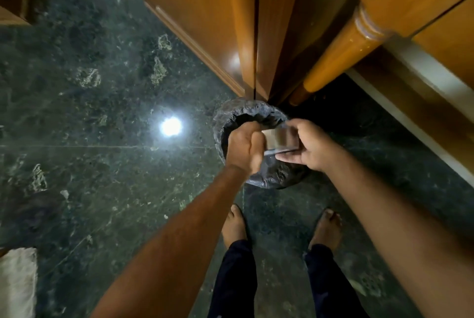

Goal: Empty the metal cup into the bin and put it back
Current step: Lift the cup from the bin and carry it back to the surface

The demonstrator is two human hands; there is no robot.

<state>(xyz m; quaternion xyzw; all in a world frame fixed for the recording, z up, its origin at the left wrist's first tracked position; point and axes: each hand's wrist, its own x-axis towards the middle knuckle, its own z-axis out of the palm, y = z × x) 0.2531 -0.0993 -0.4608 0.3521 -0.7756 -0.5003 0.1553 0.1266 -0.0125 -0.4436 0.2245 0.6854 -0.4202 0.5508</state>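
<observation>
Metal cup [280, 138] between both hands

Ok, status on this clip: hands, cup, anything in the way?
Right hand gripping metal cup over the bin. Left hand closed at the cup's end. Cup contents unseen. Nothing blocking the opening.

Both arms stretched out and down, hands meeting right over the bin [225, 120]. Right hand [311, 147] is wrapped around the metal cup [278, 138], fingers curled over it, tipped sideways above the bin's opening. Left hand [243, 148] is a loose fist pressed up against the cup's left end.
</observation>
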